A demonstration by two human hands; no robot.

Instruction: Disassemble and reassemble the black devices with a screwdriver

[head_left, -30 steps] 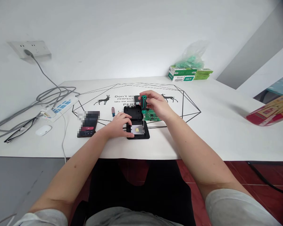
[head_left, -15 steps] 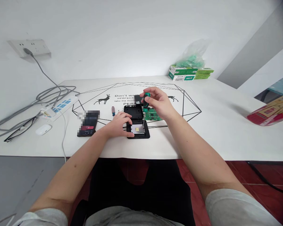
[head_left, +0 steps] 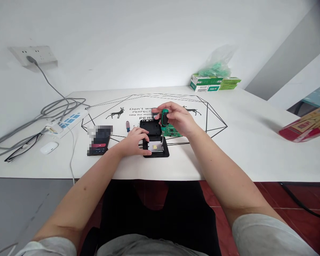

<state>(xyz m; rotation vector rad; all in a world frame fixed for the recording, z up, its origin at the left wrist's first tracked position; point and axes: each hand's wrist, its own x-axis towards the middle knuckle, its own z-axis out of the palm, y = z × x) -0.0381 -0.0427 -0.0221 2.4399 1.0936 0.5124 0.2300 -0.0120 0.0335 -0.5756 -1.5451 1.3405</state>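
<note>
My right hand (head_left: 179, 119) grips a green-and-black screwdriver (head_left: 164, 119) by its handle. Its shaft points down, with the tip at the right side of a silver metal plate (head_left: 159, 148) inside a black plastic housing (head_left: 165, 154). A small yellowish pad (head_left: 154, 147) is on the plate. From the left, my left hand (head_left: 134, 143) clasps the housing, thumb along the near edge and fingers at the far edge. Behind it lies another black shell (head_left: 150, 128). A green circuit board (head_left: 173, 131) sits beside that shell, partly covered by my right hand.
A second, smaller screwdriver (head_left: 127, 126) lies beyond my left hand. Further left are a phone (head_left: 99, 142), a white earbud case (head_left: 49, 147), glasses (head_left: 22, 147) and a power strip (head_left: 72, 121) with coiled cable. Green boxes (head_left: 206, 80) stand at the back; a red-yellow package (head_left: 304, 126) is far right.
The fingers of my right hand have shifted around the screwdriver handle, and the handle has dropped slightly and now stands more upright. My left hand and the housing keep their place.
</note>
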